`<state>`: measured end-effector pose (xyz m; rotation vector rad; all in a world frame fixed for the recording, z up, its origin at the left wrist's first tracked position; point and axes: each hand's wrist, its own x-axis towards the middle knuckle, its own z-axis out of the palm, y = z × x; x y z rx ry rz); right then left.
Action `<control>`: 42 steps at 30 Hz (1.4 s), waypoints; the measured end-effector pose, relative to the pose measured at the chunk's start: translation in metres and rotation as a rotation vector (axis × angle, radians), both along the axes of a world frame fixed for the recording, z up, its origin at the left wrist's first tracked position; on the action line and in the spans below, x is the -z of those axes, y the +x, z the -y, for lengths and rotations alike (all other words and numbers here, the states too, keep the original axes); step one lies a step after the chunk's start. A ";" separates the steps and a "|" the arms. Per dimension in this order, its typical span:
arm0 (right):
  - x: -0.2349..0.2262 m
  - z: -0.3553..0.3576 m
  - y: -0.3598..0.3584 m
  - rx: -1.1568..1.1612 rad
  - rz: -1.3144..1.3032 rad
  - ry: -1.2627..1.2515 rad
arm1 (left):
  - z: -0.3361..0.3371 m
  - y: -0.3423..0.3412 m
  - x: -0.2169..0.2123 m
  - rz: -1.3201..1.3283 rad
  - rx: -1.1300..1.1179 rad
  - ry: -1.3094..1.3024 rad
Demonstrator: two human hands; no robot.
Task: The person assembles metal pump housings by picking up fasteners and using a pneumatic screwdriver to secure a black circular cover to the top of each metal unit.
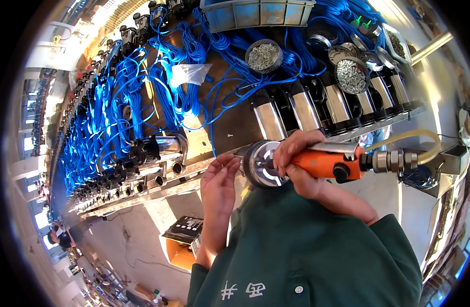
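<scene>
Several blue cable bundles [191, 46] lay across the worktop [227, 134] as a person's right hand [298, 162] stood wrapped around an orange power driver [324, 162], held level at the worktop's near edge. Its bit [264, 165] pointed left at the bright face of a round, black-rimmed part [269, 178], which was just in front of the green shirt [317, 240] and beyond the worktop's edge. On the part's far side, the left hand [220, 176] had thumb and fingertips pinched together close to the rim; whether a small piece sat between them could not be told. Good work here seemed to depend on alignment: a bit square to the face, pushed straight in, would be less likely to slip or skate across the metal. The left fingertips, judged by their nearness, were best kept out of line with the bit, and the round part well braced before the driver took load. A slack yellowish hose [424, 135] curved behind the tool, best left free of any tug on the wrist. Bowls of small metal pieces [352, 75] stood within apparent reach, above silver cylinders [268, 117].
</scene>
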<state>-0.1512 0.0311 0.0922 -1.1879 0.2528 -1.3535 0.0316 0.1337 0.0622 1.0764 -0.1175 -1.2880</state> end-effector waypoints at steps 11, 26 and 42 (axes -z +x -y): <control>-0.012 -0.011 0.000 0.017 -0.152 0.047 | 0.001 -0.008 -0.013 0.088 0.196 -0.016; -0.045 -0.007 -0.027 0.089 0.282 0.233 | 0.026 -0.038 -0.038 -0.127 0.535 -0.049; -0.026 -0.037 -0.058 0.168 0.278 0.197 | 0.019 -0.069 -0.050 0.022 0.634 0.238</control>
